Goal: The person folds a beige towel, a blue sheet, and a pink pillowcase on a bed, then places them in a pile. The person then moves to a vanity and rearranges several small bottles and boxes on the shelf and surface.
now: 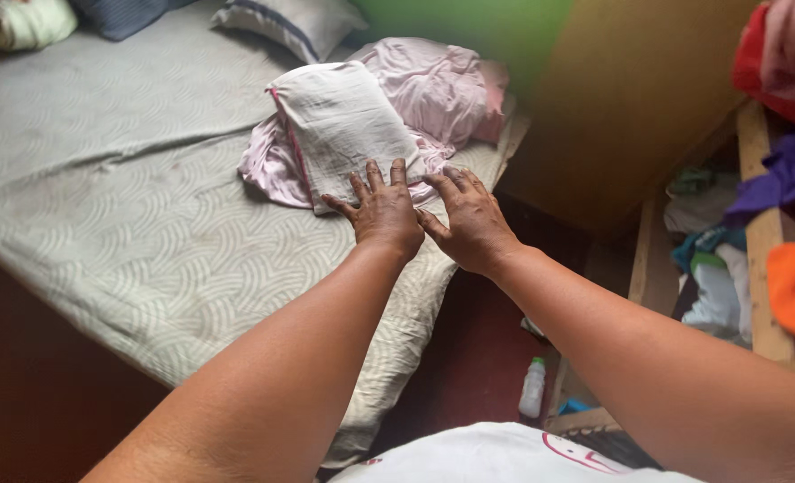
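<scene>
A folded white cloth (339,125) with a thin red seam lies on a crumpled pale pink garment (433,85) near the right edge of the bed (129,206). My left hand (381,210) lies flat with fingers spread on the near edge of the white cloth. Beside it, thumb to thumb, my right hand (471,222) rests flat on the pink garment's near edge and the bedsheet. Neither hand grips anything.
Pillows (294,22) lie at the head of the bed. To the right stands a wooden shelf (760,241) holding mixed clothes in orange, purple, red and teal. A small white bottle with a green cap (532,386) stands on the dark red floor.
</scene>
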